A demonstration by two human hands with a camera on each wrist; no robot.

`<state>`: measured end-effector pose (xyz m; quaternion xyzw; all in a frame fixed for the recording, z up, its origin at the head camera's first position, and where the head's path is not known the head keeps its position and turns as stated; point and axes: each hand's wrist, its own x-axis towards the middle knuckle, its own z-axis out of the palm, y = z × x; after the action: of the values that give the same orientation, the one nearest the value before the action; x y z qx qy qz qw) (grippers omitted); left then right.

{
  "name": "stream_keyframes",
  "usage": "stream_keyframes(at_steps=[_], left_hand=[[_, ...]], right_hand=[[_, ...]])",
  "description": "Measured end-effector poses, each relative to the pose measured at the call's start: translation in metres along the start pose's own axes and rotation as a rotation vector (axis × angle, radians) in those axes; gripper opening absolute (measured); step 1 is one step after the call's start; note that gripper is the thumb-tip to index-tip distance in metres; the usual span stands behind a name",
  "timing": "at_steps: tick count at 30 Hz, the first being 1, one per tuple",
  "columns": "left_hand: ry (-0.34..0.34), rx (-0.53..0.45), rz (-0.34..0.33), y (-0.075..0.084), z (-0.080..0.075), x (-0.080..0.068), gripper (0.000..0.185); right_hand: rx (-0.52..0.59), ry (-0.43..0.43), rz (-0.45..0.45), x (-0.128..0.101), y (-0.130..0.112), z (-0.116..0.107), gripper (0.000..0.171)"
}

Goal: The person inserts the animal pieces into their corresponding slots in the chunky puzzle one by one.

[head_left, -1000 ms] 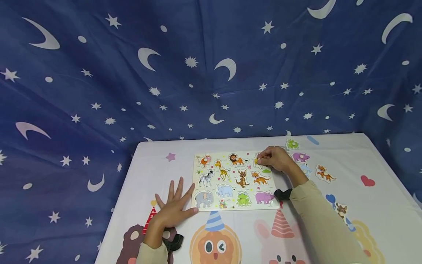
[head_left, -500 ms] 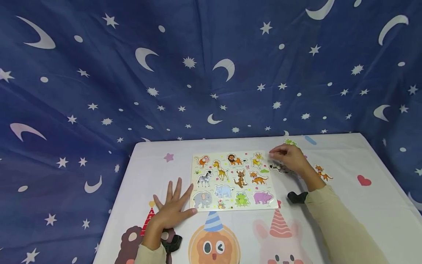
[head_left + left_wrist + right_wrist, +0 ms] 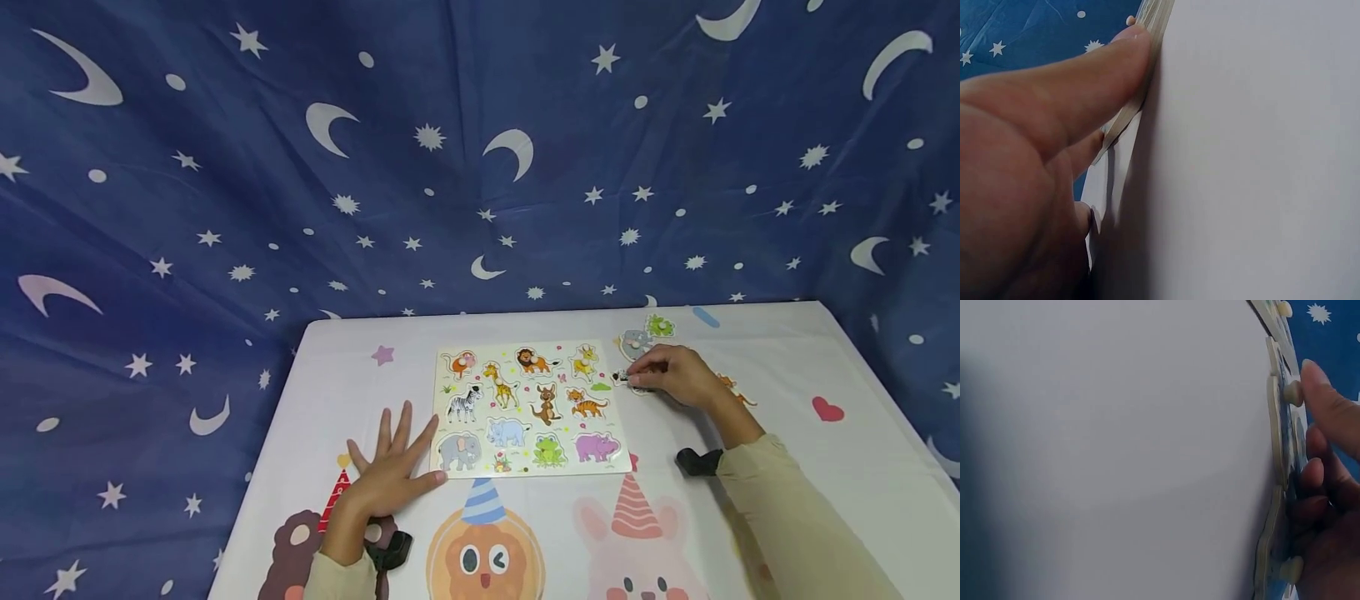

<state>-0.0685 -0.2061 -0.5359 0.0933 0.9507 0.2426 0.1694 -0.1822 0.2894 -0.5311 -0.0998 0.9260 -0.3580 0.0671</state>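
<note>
A wooden animal puzzle board (image 3: 528, 421) lies on the table in the head view. My left hand (image 3: 393, 483) rests at its lower left corner, fingers straight and spread, the thumb touching the board edge (image 3: 1157, 37). Off the board's right side, my right hand (image 3: 678, 375) pinches the zebra puzzle piece (image 3: 621, 377) by its knob (image 3: 1293, 394) with thumb and fingers; the hand covers much of that piece. A yellow goat piece (image 3: 585, 364) sits at the board's upper right. The lion piece (image 3: 532, 361) and monkey piece (image 3: 460, 364) also sit on the board.
Behind the right hand lie a grey elephant piece (image 3: 636, 342) and a green frog piece (image 3: 661, 326). A tiger piece (image 3: 731, 383) is partly hidden by the right wrist. A blue starry curtain (image 3: 480, 167) hangs behind the table (image 3: 847, 483).
My right hand has let go of the goat piece at the board's upper right. It has moved right, off the board, and down onto the zebra piece. The left hand has stayed put.
</note>
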Motion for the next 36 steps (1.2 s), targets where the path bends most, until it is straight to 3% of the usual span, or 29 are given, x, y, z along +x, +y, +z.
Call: stream_keyframes(at_steps=[7, 18, 30, 36], left_hand=[[-0.025, 0.005, -0.022, -0.001, 0.000, -0.002, 0.088], [-0.011, 0.007, -0.001, 0.003, 0.002, 0.003, 0.086], [-0.015, 0.016, 0.009, 0.004, -0.002, 0.003, 0.086], [-0.010, 0.021, 0.001, 0.002, -0.002, 0.001, 0.087]], right_hand=[[0.001, -0.041, -0.084, 0.001, 0.005, 0.005, 0.014], [-0.035, 0.042, 0.085, -0.003, 0.012, 0.004, 0.018], [-0.051, 0.076, 0.093, -0.003, 0.014, 0.000, 0.029], [-0.003, 0.018, 0.075, -0.001, 0.013, -0.001, 0.031]])
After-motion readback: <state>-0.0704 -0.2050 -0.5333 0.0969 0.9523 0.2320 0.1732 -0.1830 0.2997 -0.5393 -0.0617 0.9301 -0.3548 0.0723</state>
